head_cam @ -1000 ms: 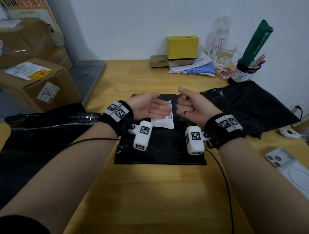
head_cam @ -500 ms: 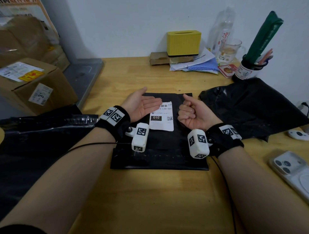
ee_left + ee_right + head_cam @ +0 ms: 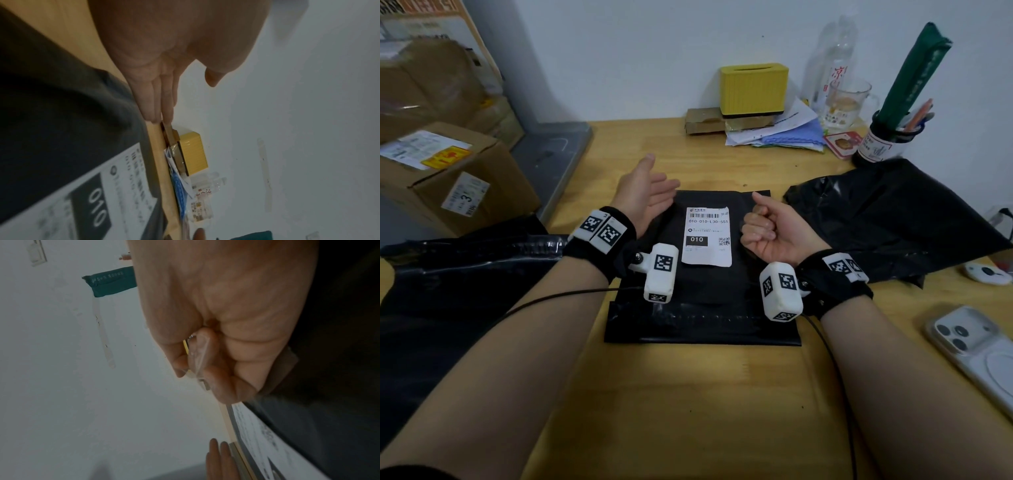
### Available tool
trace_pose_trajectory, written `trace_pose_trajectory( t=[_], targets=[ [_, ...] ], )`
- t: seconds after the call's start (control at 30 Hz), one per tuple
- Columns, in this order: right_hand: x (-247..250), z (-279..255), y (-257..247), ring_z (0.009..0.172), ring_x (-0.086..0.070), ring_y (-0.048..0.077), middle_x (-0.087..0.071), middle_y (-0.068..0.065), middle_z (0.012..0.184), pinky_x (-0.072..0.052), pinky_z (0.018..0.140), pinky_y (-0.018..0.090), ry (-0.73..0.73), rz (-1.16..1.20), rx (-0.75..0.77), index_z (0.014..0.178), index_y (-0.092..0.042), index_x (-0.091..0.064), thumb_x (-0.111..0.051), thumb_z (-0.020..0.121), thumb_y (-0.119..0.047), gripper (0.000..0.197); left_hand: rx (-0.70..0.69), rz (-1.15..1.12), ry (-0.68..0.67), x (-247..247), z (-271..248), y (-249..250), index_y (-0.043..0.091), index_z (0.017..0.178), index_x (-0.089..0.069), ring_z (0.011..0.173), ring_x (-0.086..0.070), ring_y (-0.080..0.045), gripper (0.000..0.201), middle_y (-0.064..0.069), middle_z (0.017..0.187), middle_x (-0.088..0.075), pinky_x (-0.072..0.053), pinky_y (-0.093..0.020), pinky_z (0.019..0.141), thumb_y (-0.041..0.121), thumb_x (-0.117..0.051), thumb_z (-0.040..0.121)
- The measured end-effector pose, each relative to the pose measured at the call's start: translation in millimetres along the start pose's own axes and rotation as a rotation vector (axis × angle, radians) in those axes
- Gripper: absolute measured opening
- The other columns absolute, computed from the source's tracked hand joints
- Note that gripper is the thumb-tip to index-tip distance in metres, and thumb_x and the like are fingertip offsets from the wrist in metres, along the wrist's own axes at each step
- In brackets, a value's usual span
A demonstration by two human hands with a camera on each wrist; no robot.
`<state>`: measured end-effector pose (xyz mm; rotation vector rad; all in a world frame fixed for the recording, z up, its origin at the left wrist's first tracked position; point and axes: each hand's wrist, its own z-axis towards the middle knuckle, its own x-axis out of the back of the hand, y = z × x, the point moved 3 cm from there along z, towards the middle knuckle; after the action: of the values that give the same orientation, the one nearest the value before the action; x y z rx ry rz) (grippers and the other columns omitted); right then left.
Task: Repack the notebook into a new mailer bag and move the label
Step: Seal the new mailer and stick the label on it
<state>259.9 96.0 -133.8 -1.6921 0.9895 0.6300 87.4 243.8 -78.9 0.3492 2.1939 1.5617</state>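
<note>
A flat black mailer bag [image 3: 702, 308] lies in the middle of the wooden table, with the white shipping label [image 3: 708, 236] lying flat on its upper half. The notebook is not visible. My left hand [image 3: 650, 192] hovers just left of the label, palm up, fingers straight, holding nothing; the left wrist view shows the same straight fingers [image 3: 160, 100] beside the label [image 3: 92, 203]. My right hand [image 3: 763, 226] is a fist just right of the label. In the right wrist view its thumb and fingers [image 3: 205, 363] pinch a small scrap of clear film [image 3: 198, 353].
A crumpled black bag [image 3: 893, 219] lies at the right, another black bag [image 3: 465, 260] at the left. A phone [image 3: 976, 346] sits near the right edge. A yellow box [image 3: 753, 89], papers, a mug and a pen cup [image 3: 883, 144] line the back wall. Cardboard boxes [image 3: 441, 171] stand left.
Both hands were together over the label; they have drawn apart to either side. The label now lies uncovered on the bag, and my left hand has opened palm up.
</note>
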Motion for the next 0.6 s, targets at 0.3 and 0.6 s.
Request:
trace_pose_trajectory(
  t=[0.3,0.6],
  targets=[
    [2,-1,-6,0.035,-0.024,0.009,-0.027,-0.005,0.043,-0.033,0.045,0.021,0.034,0.025,0.018,0.052,-0.016,-0.049,-0.051,0.102,-0.032,0.053,0.45,0.413,-0.43,-41,-40,-13,-0.005,0.127,-0.054,0.101,-0.072,-0.033,0.058,-0.024,0.111,-0.072,-0.06,-0.038,0.083,0.047,-0.04,0.103],
    [3,0,-4,0.033,-0.024,0.009,-0.028,-0.005,0.041,-0.032,0.042,0.021,0.022,0.008,0.01,0.05,-0.017,-0.05,-0.048,0.104,-0.033,0.056,0.441,0.301,-0.278,-61,-10,-19,-0.006,0.123,-0.055,0.09,-0.074,-0.035,0.05,-0.024,0.105,-0.073,-0.063,-0.041,0.07,0.039,-0.043,0.104]
  ],
)
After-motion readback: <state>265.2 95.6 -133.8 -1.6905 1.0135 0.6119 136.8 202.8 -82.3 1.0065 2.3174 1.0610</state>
